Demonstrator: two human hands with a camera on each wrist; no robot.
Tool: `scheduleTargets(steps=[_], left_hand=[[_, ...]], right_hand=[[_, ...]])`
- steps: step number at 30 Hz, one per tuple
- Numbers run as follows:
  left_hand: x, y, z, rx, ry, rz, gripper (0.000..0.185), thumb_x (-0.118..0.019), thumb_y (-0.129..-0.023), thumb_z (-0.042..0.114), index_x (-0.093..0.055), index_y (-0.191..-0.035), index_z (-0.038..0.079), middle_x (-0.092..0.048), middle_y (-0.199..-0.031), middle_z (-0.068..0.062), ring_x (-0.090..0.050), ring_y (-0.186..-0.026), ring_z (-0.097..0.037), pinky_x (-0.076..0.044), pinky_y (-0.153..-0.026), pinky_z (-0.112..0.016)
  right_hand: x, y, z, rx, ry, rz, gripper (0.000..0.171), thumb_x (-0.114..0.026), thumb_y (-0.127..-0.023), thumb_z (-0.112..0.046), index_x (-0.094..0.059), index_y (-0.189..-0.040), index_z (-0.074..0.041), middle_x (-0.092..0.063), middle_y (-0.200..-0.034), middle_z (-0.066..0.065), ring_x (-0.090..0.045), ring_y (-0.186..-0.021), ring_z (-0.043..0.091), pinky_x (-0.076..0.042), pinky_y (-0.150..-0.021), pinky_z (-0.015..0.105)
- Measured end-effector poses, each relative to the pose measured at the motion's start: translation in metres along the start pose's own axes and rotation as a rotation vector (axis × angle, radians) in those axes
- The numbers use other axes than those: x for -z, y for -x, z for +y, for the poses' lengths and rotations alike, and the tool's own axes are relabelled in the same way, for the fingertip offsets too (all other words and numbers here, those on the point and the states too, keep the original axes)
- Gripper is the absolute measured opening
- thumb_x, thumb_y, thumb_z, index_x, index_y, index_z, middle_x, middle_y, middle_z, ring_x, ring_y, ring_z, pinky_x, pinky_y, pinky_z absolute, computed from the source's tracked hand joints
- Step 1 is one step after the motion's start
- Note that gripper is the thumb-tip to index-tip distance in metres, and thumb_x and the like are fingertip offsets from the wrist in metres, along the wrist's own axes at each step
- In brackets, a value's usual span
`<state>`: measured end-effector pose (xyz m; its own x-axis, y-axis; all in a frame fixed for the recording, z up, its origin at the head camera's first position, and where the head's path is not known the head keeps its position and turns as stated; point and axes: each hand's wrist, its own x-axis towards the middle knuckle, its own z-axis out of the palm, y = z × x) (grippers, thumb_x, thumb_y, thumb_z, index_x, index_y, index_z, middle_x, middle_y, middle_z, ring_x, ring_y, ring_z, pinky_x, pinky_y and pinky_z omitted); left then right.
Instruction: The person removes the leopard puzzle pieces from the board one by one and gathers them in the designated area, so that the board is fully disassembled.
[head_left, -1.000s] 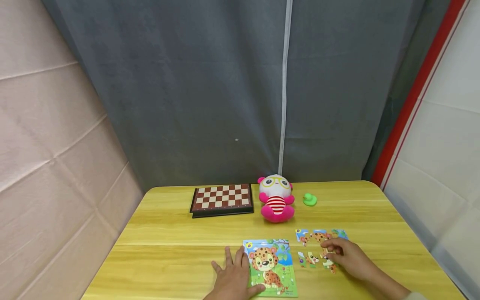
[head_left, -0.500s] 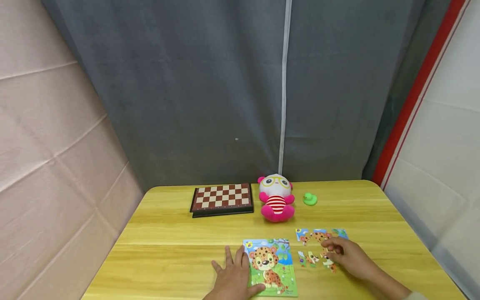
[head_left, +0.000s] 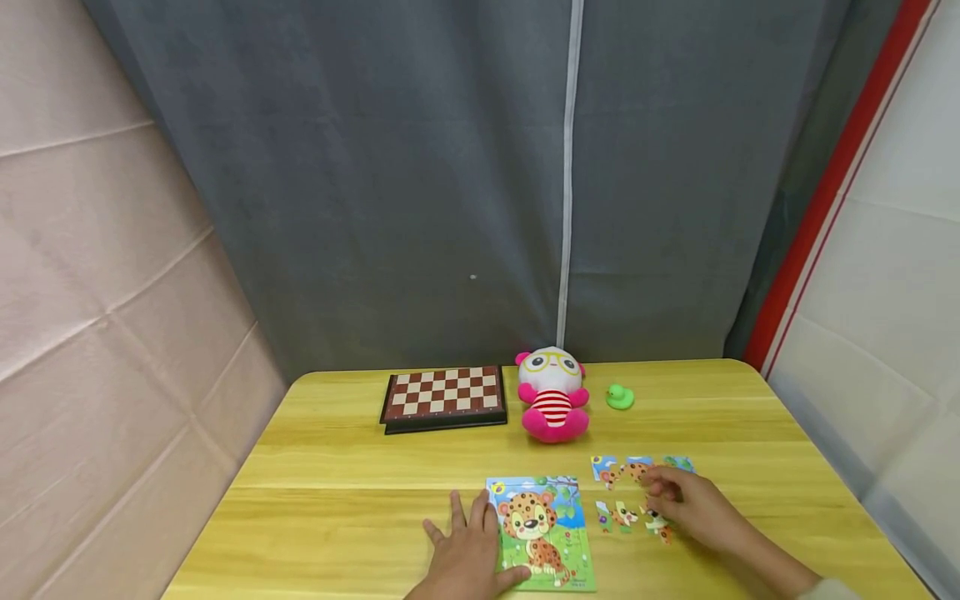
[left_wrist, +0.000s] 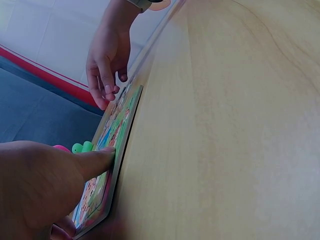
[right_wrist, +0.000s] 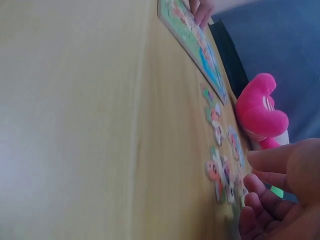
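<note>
A leopard picture puzzle board (head_left: pixel 543 533) lies at the near edge of the yellow wooden table (head_left: pixel 337 517). My left hand (head_left: pixel 468 550) rests flat on the table at the board's left edge, fingers straight and thumb on its near corner. In the left wrist view a fingertip presses the board (left_wrist: pixel 107 150). Several loose puzzle pieces (head_left: pixel 622 517) lie to the right of the board. My right hand (head_left: pixel 686 504) hovers over them with loosely curled fingers touching the pieces. The right wrist view shows no piece held in the fingers (right_wrist: pixel 260 200) above the pieces (right_wrist: pixel 220 175).
A pink and white plush toy (head_left: pixel 552 396) sits behind the puzzle, with a small green duck (head_left: pixel 619 397) to its right. A folded chessboard (head_left: pixel 444 398) lies to its left. A grey curtain hangs behind the table.
My right hand has shifted a little away from me over the loose pieces. The left hand and the board have not moved.
</note>
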<state>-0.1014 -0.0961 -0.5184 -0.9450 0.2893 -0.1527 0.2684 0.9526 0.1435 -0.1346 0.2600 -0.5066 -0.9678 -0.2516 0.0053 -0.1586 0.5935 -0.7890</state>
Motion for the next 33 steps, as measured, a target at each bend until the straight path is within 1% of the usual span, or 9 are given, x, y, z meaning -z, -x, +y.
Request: scheduleTargets(steps=[4, 8, 11, 16, 22, 26, 29, 33], left_hand=[[-0.001, 0.0, -0.001, -0.004, 0.003, 0.015, 0.113, -0.047, -0.068, 0.088, -0.044, -0.143, 0.004, -0.03, -0.155, -0.014, -0.023, -0.137, -0.059, -0.02, -0.08, -0.089], [-0.002, 0.0, -0.001, -0.008, -0.004, 0.023, 0.113, -0.046, -0.068, 0.089, -0.044, -0.142, 0.003, -0.031, -0.155, -0.015, -0.024, -0.136, -0.059, -0.021, -0.08, -0.089], [-0.002, 0.0, -0.002, -0.009, -0.005, 0.023, 0.113, -0.046, -0.068, 0.088, -0.044, -0.142, 0.003, -0.031, -0.155, -0.015, -0.024, -0.136, -0.059, -0.022, -0.08, -0.089], [-0.001, 0.0, -0.001, -0.007, 0.002, 0.023, 0.113, -0.047, -0.068, 0.088, -0.044, -0.142, 0.003, -0.031, -0.155, -0.015, -0.024, -0.136, -0.059, -0.021, -0.08, -0.089], [-0.002, -0.001, -0.001, -0.006, -0.004, 0.025, 0.113, -0.047, -0.068, 0.088, -0.044, -0.143, 0.004, -0.031, -0.155, -0.015, -0.024, -0.136, -0.059, -0.021, -0.08, -0.089], [-0.002, -0.001, -0.001, -0.003, -0.006, 0.017, 0.113, -0.046, -0.068, 0.089, -0.044, -0.143, 0.004, -0.03, -0.155, -0.014, -0.023, -0.137, -0.059, -0.021, -0.08, -0.089], [-0.002, -0.001, -0.001, -0.001, -0.001, 0.01, 0.113, -0.046, -0.068, 0.089, -0.044, -0.143, 0.004, -0.03, -0.155, -0.014, -0.023, -0.137, -0.059, -0.021, -0.08, -0.089], [-0.002, -0.001, -0.001, -0.001, 0.007, 0.005, 0.112, -0.047, -0.068, 0.088, -0.044, -0.143, 0.004, -0.031, -0.155, -0.014, -0.023, -0.137, -0.059, -0.02, -0.08, -0.089]], right_hand=[[-0.004, -0.004, -0.005, 0.013, -0.047, -0.023, 0.037, -0.071, -0.089, -0.013, -0.063, -0.122, 0.001, -0.061, -0.095, 0.005, -0.054, -0.079, 0.005, -0.051, -0.064, 0.022], [-0.012, -0.009, -0.011, 0.04, -0.08, -0.058, 0.038, -0.069, -0.091, -0.013, -0.061, -0.125, 0.003, -0.061, -0.097, 0.007, -0.054, -0.08, 0.006, -0.052, -0.066, 0.022], [-0.019, -0.012, -0.017, 0.07, -0.099, -0.091, 0.039, -0.068, -0.091, -0.012, -0.06, -0.125, 0.004, -0.06, -0.097, 0.008, -0.054, -0.08, 0.008, -0.052, -0.067, 0.022], [-0.033, -0.017, -0.027, 0.082, -0.119, -0.127, 0.04, -0.07, -0.09, -0.014, -0.061, -0.125, 0.002, -0.062, -0.101, 0.007, -0.053, -0.08, 0.008, -0.051, -0.067, 0.022], [-0.05, -0.022, -0.039, 0.103, -0.111, -0.156, 0.038, -0.072, -0.088, -0.016, -0.063, -0.122, -0.003, -0.066, -0.109, 0.006, -0.053, -0.081, 0.01, -0.048, -0.067, 0.022], [-0.06, -0.023, -0.048, 0.104, -0.095, -0.175, 0.041, -0.076, -0.085, -0.016, -0.064, -0.123, -0.006, -0.065, -0.111, 0.004, -0.052, -0.082, 0.015, -0.047, -0.066, 0.022], [-0.067, -0.023, -0.053, 0.112, -0.087, -0.187, 0.044, -0.078, -0.082, -0.018, -0.064, -0.123, -0.007, -0.063, -0.107, 0.003, -0.052, -0.08, 0.015, -0.047, -0.066, 0.022], [-0.075, -0.022, -0.058, 0.127, -0.067, -0.181, 0.045, -0.08, -0.08, -0.018, -0.066, -0.121, -0.008, -0.062, -0.104, 0.001, -0.051, -0.078, 0.012, -0.047, -0.066, 0.022]])
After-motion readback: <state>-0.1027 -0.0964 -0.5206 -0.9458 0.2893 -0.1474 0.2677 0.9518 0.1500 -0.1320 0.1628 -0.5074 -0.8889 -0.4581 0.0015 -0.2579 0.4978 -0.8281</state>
